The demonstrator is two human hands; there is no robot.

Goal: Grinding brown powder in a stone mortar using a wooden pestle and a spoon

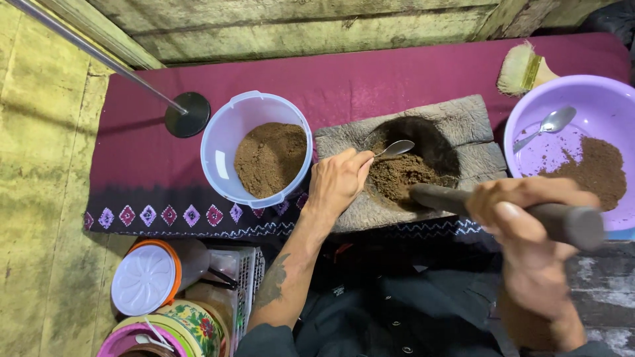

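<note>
A spoon (395, 148) is pinched by the left hand (338, 182), its bowl beyond the fingertips over brown powder (397, 177) in the stone mortar (410, 155). The right hand (529, 218) is wrapped around the pestle (503, 210). Grinding seems under way; steady scooping is probably needed next.

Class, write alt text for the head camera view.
A person's left hand holds a spoon over brown powder in a stone mortar, while the right hand grips a dark pestle. Tubs of powder sit either side.
</note>
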